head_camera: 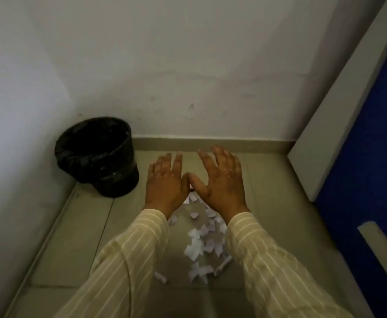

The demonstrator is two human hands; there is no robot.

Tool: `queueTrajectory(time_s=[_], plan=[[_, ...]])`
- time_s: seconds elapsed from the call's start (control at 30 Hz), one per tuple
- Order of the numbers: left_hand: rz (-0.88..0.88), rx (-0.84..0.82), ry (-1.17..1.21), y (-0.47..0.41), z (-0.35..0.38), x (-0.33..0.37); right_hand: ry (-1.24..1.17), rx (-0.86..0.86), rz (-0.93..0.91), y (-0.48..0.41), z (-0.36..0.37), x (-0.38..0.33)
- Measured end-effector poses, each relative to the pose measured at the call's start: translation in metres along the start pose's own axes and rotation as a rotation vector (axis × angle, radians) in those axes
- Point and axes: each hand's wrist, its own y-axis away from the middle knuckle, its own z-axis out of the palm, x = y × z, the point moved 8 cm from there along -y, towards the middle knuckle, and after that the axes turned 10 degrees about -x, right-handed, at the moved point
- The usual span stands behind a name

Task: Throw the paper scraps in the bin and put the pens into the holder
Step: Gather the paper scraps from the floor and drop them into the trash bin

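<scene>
Several white and pale pink paper scraps (200, 242) lie scattered on the tiled floor between my forearms. My left hand (166, 182) and my right hand (220, 180) hover side by side above the far end of the pile, palms down, fingers spread, thumbs nearly touching, holding nothing. A black bin (97, 157) lined with a black bag stands in the corner, to the left of my left hand. A whitish stick-like object (222, 266), possibly a pen, lies at the near right of the scraps. No holder is in view.
White walls (188, 65) close the corner behind and to the left of the bin. A blue door or cabinet (371, 203) with a white frame stands on the right. Bare floor tiles (78, 237) stretch between the bin and my left sleeve.
</scene>
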Motion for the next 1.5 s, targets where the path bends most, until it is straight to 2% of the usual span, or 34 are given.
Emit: queueTrajectory(time_s=[0.07,0.13,0.27,0.33,0.47,0.5,0.6,0.73,0.8,0.87,0.93,1.0,1.1,1.2,1.27,1.37,1.5], plan=[[-0.101,-0.05,0.054,0.005,0.021,-0.021,-0.035,-0.084,0.016,0.006,0.022,0.011],[-0.209,-0.133,0.09,0.017,0.057,-0.048,-0.067,-0.255,0.067,0.019,0.059,0.032],[-0.333,-0.416,0.139,0.045,0.121,-0.085,-0.122,-0.654,0.355,0.067,0.126,0.09],[-0.397,-0.477,0.137,0.054,0.139,-0.104,-0.107,-0.796,0.471,0.091,0.152,0.113],[-0.492,-0.555,0.125,0.066,0.166,-0.126,-0.08,-0.998,0.568,0.119,0.19,0.123],[-0.501,-0.582,0.129,0.068,0.174,-0.128,-0.064,-1.0,0.586,0.121,0.198,0.123],[-0.483,-0.582,0.169,0.064,0.191,-0.117,-0.079,-0.867,0.586,0.113,0.215,0.114],[-0.353,-0.523,0.353,0.051,0.196,-0.087,-0.311,-0.86,0.514,0.096,0.233,0.096],[-0.325,-0.438,0.353,0.046,0.187,-0.087,-0.36,-0.767,0.553,0.085,0.222,0.107],[-0.346,-0.322,0.25,0.045,0.173,-0.102,-0.245,-0.64,0.586,0.076,0.203,0.128],[-0.399,-0.277,0.123,0.047,0.168,-0.125,-0.087,-0.595,0.629,0.078,0.19,0.145],[-0.482,-0.331,0.099,0.052,0.175,-0.145,-0.04,-0.667,0.686,0.09,0.194,0.147],[-0.575,-0.42,0.221,0.058,0.189,-0.147,-0.128,-0.765,0.676,0.103,0.218,0.126],[-0.471,-0.431,0.337,0.05,0.199,-0.114,-0.406,-0.755,0.6,0.097,0.235,0.094],[-0.366,-0.468,0.407,0.045,0.207,-0.091,-0.51,-0.725,0.603,0.088,0.232,0.087],[-0.322,-0.457,0.41,0.042,0.205,-0.09,-0.409,-0.75,0.57,0.075,0.221,0.098],[-0.317,-0.678,0.18,0.054,0.208,-0.101,-0.186,-1.06,0.524,0.089,0.226,0.099]])
